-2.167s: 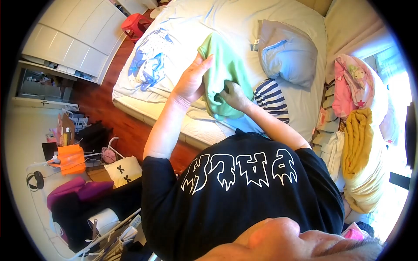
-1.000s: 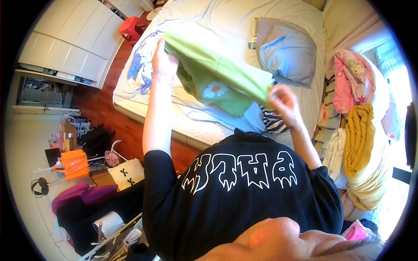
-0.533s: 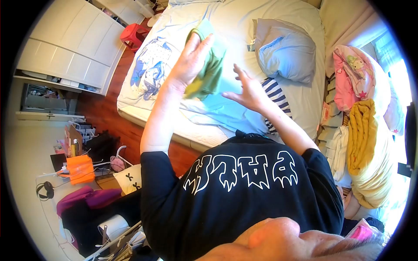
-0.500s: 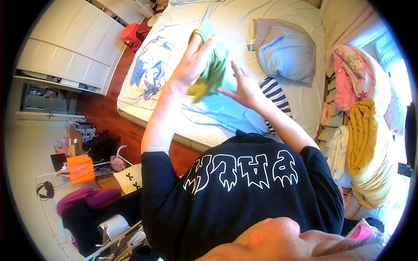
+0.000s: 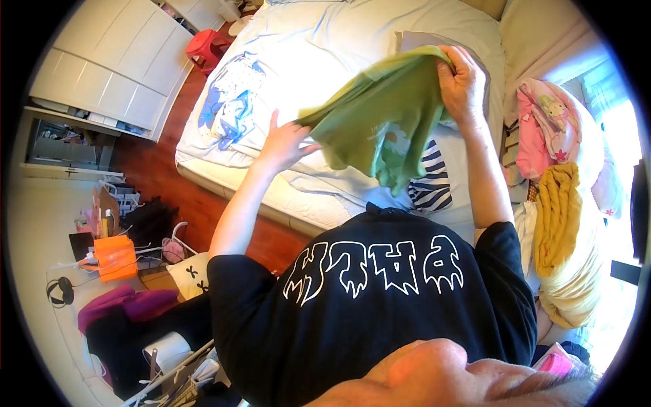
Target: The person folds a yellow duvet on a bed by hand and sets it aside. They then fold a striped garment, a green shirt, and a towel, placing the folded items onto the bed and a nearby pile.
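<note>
A green garment (image 5: 383,112) with a pale flower print is stretched out in the air above the bed. My right hand (image 5: 464,85) grips its upper right corner, fingers closed round the cloth. At its left end, my left hand (image 5: 285,144) pinches the edge, with one finger sticking up. The lower part of the cloth hangs loose in folds between my hands. Beneath it, a navy-and-white striped cloth (image 5: 432,178) lies on the bed, partly covered from view. The grey pillow (image 5: 424,41) behind is mostly hidden by the garment and my right hand.
The bed (image 5: 325,57) has a pale sheet and a crumpled blue-and-white cloth (image 5: 234,102) on its left. A pink blanket (image 5: 536,132) and mustard bedding (image 5: 556,217) are piled at right. A red stool (image 5: 205,49) stands by the far left corner.
The green garment was bunched in my left hand with my right hand open beside it. Now my right hand holds it too, up and to the right, and the cloth is spread wide.
</note>
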`<state>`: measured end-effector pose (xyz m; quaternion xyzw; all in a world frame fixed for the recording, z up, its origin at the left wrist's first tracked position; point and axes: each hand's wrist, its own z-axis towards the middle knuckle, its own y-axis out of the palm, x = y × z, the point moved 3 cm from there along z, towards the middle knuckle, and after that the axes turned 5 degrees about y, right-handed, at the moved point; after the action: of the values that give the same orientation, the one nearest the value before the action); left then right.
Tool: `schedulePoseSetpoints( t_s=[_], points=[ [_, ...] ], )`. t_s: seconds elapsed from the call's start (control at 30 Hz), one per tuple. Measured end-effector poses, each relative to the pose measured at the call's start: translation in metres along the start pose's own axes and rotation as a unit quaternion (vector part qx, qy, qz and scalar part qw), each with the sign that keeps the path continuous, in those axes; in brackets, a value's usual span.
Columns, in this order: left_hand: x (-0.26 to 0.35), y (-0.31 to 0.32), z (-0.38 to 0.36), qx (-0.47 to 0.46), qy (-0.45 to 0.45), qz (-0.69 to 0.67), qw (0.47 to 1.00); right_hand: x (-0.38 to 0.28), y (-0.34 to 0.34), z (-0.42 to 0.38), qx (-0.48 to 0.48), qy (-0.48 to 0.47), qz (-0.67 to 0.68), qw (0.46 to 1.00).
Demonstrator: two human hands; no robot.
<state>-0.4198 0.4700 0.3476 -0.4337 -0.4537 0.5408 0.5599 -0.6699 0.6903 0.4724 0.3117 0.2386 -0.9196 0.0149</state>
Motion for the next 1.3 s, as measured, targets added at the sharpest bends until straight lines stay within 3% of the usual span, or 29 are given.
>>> schedulePoseSetpoints(
  t_s=[0.03, 0.1, 0.13, 0.2, 0.27, 0.4, 0.57, 0.63, 0.7, 0.77, 0.8, 0.87, 0.9, 0.93, 1.03, 1.1, 1.17, 1.2, 1.23, 1.3],
  points=[
    [-0.005, -0.007, -0.004, 0.002, 0.002, -0.002, 1.000, 0.004, -0.008, 0.003, -0.039, -0.003, -0.059, 0.997],
    [-0.021, -0.020, -0.014, -0.021, -0.083, 0.002, 0.996, 0.025, -0.010, 0.001, -0.052, 0.001, -0.062, 0.997],
    [-0.025, -0.026, -0.017, 0.059, -0.076, 0.009, 0.995, 0.035, -0.008, -0.002, -0.068, 0.013, -0.048, 0.996],
    [-0.027, -0.033, -0.015, 0.094, -0.092, 0.004, 0.991, 0.040, -0.004, -0.006, -0.093, 0.046, -0.020, 0.994],
    [-0.017, -0.055, -0.007, 0.149, -0.109, -0.005, 0.983, 0.037, -0.001, -0.006, -0.088, 0.044, 0.007, 0.995],
    [-0.025, -0.050, -0.005, 0.174, -0.083, 0.028, 0.981, 0.024, -0.003, -0.005, -0.093, 0.026, 0.023, 0.995],
    [-0.022, -0.072, 0.002, 0.217, -0.176, -0.028, 0.960, 0.026, -0.005, -0.006, -0.080, -0.007, 0.002, 0.997],
    [-0.021, -0.081, 0.006, 0.261, -0.124, -0.007, 0.957, 0.024, -0.010, -0.005, -0.085, -0.005, -0.003, 0.996],
    [-0.019, -0.092, 0.008, 0.303, -0.076, 0.016, 0.950, 0.021, -0.024, -0.003, -0.054, 0.078, 0.117, 0.989],
    [-0.026, -0.100, 0.010, 0.366, -0.115, -0.311, 0.869, 0.003, -0.029, -0.002, -0.002, 0.099, 0.145, 0.984],
    [-0.020, -0.095, 0.018, 0.304, -0.133, -0.519, 0.788, 0.003, -0.020, -0.004, -0.054, 0.126, 0.158, 0.978],
    [0.006, -0.076, 0.041, 0.238, -0.036, -0.490, 0.838, 0.012, 0.003, -0.009, -0.097, 0.121, 0.151, 0.976],
    [0.024, -0.056, 0.049, 0.117, -0.073, -0.488, 0.862, 0.004, 0.006, -0.006, -0.075, 0.056, 0.089, 0.992],
    [0.035, -0.024, 0.056, 0.058, -0.045, -0.341, 0.937, -0.003, 0.005, -0.003, -0.062, 0.063, 0.084, 0.993],
    [0.044, 0.015, 0.057, -0.138, -0.009, -0.156, 0.978, 0.000, -0.007, 0.006, -0.074, 0.046, 0.052, 0.995],
    [0.012, 0.013, 0.049, -0.074, -0.235, -0.356, 0.901, 0.009, -0.015, -0.001, -0.105, 0.078, 0.045, 0.990],
    [0.001, 0.013, 0.048, 0.046, -0.226, -0.587, 0.776, 0.028, -0.007, -0.014, -0.203, 0.216, 0.164, 0.941],
    [-0.001, 0.011, 0.051, 0.020, -0.224, -0.610, 0.759, 0.033, -0.001, -0.015, -0.231, 0.170, 0.107, 0.952],
    [-0.001, 0.014, 0.055, 0.021, -0.225, -0.610, 0.759, 0.032, 0.004, -0.018, -0.212, 0.085, 0.097, 0.969],
    [-0.004, 0.022, 0.062, -0.010, -0.256, -0.429, 0.866, 0.031, 0.010, -0.020, -0.209, 0.110, 0.108, 0.966]
  ],
)
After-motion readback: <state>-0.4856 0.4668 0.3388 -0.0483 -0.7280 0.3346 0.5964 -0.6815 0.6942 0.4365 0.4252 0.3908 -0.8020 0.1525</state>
